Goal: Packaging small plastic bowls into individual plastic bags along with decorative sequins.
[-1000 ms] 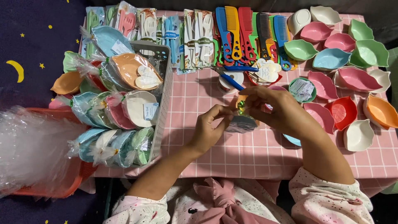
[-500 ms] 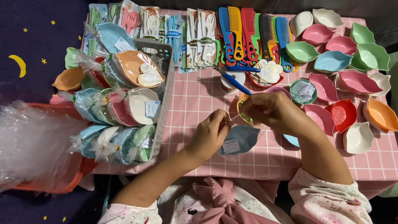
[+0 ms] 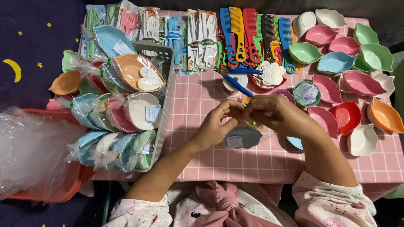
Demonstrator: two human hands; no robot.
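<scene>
My left hand (image 3: 219,124) and my right hand (image 3: 273,113) meet over the pink checked tablecloth (image 3: 193,101). Both pinch the gathered neck of a clear plastic bag that holds a blue leaf-shaped dish (image 3: 242,136) with a white label. A bit of green tie (image 3: 252,123) shows at the neck, between my fingers. The wrapped dish hangs just below my hands, close to the cloth.
A white basket (image 3: 166,90) at the left is piled with wrapped dishes. Packs of cutlery (image 3: 202,38) and coloured combs (image 3: 248,33) line the far edge. Loose leaf-shaped dishes (image 3: 362,84) cover the right. Blue pliers (image 3: 237,82) and a tape roll lie ahead. A heap of clear bags (image 3: 29,147) fills the left.
My hands have shifted slightly, fingers working at the bag's neck. The wrapped blue dish has dropped a little lower and tilted beneath them.
</scene>
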